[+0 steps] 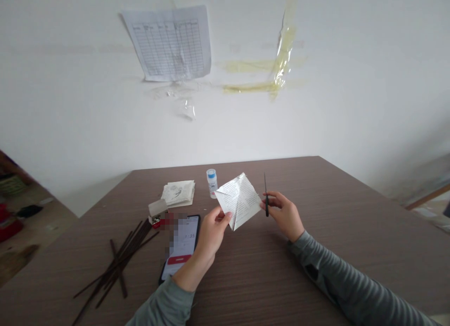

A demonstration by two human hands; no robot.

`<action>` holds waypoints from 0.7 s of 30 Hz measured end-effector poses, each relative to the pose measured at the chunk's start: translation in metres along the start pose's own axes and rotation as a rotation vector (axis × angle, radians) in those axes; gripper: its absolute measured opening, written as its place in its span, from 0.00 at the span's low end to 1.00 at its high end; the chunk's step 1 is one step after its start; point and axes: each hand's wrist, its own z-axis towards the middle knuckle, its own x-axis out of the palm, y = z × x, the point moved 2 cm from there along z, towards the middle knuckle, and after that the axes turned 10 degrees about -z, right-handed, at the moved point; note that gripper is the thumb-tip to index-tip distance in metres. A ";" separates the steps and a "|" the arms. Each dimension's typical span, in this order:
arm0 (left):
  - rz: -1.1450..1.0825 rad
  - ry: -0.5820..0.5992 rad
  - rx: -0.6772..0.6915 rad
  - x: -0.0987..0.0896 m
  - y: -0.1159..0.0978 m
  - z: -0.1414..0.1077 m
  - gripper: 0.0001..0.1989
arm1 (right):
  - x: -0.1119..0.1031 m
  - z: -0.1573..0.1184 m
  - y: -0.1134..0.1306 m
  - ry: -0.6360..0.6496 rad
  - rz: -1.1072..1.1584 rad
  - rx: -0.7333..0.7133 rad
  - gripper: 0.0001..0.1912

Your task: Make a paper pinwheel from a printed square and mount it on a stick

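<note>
A folded piece of printed paper (242,201), roughly diamond-shaped with creases and flaps, is held up over the brown table (246,279). My left hand (213,232) pinches its lower left edge between thumb and fingers. To the right, my right hand (285,215) is closed around the dark handle of a slim, upright tool (266,199), whose thin blade points up. The blade stands apart from the paper, while my right fingertips are close to its right corner. Whether they touch it is unclear.
A bottle with a blue cap (211,183) stands behind the paper. Left of it lie stacked paper squares (178,193), a small open box (158,212), a phone (183,241) and several dark sticks (117,265). A wall (246,129) rises behind the table.
</note>
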 end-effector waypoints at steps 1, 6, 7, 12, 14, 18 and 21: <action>0.003 0.002 -0.002 0.000 0.000 0.000 0.15 | 0.001 0.000 0.000 0.019 0.011 0.007 0.25; 0.010 -0.006 -0.017 -0.002 0.002 -0.001 0.22 | 0.003 -0.001 0.000 0.065 0.029 0.027 0.24; 0.004 -0.012 -0.018 -0.002 0.002 -0.001 0.22 | 0.004 -0.001 0.001 0.070 0.037 0.032 0.24; -0.084 -0.024 -0.047 0.001 0.002 -0.002 0.20 | 0.007 -0.002 0.002 0.094 0.148 0.095 0.30; -0.102 -0.004 -0.081 0.002 0.002 -0.003 0.22 | 0.009 -0.004 0.002 0.090 0.191 0.120 0.32; -0.087 0.011 -0.130 0.002 0.005 -0.003 0.23 | 0.014 -0.009 0.003 0.103 0.244 0.139 0.32; -0.101 0.005 -0.123 0.001 0.004 -0.003 0.22 | 0.019 -0.013 0.003 0.125 0.270 0.150 0.32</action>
